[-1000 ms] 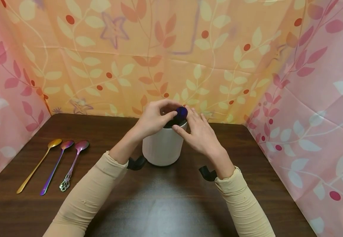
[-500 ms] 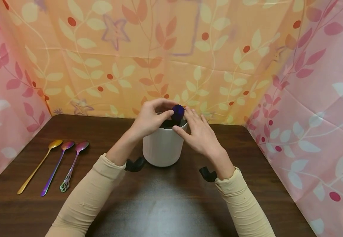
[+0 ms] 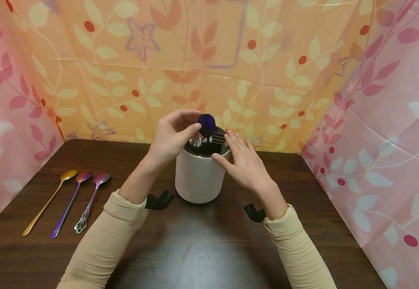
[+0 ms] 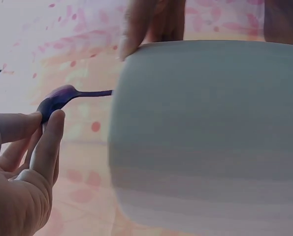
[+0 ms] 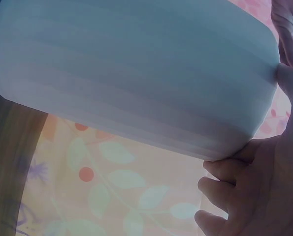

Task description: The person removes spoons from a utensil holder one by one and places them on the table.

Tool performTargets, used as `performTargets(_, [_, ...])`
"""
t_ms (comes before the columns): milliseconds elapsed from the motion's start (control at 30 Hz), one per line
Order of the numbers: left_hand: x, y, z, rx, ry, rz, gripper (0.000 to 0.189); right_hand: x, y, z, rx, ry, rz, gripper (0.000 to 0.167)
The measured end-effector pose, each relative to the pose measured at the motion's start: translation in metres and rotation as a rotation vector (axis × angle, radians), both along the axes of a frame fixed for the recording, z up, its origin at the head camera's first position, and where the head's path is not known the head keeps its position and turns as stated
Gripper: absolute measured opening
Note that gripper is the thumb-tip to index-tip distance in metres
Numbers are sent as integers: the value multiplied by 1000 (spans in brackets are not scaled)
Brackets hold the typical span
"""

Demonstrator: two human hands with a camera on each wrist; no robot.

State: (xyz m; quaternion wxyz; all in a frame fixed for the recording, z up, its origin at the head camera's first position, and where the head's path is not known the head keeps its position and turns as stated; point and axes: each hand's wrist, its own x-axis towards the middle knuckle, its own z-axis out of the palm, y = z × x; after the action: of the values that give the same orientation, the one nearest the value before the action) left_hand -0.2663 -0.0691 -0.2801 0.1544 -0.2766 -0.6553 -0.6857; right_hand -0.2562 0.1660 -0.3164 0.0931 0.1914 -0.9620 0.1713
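In the head view, my left hand pinches the dark blue-purple bowl of a spoon between thumb and fingers. The spoon stands bowl up above a white cylindrical utensil holder with a black slotted insert. Its handle runs down behind the rim in the left wrist view, where the spoon is seen from the side; the handle's lower end is hidden. My right hand rests on the holder's right side, thumb at the near rim and fingers fairly straight along the far side.
Three spoons lie side by side at the left of the dark wooden table: a gold spoon, a purple-blue spoon and a purple spoon with an ornate handle. Patterned cloth encloses the back and sides.
My left hand has moved up and to the left with the spoon, so more of the spoon and the black insert shows. The right hand has stayed on the holder.
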Motion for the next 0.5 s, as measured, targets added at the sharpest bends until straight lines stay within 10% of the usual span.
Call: performTargets(500, [12, -26, 19, 285, -25, 18, 29, 0, 0, 0, 11, -13, -16, 97])
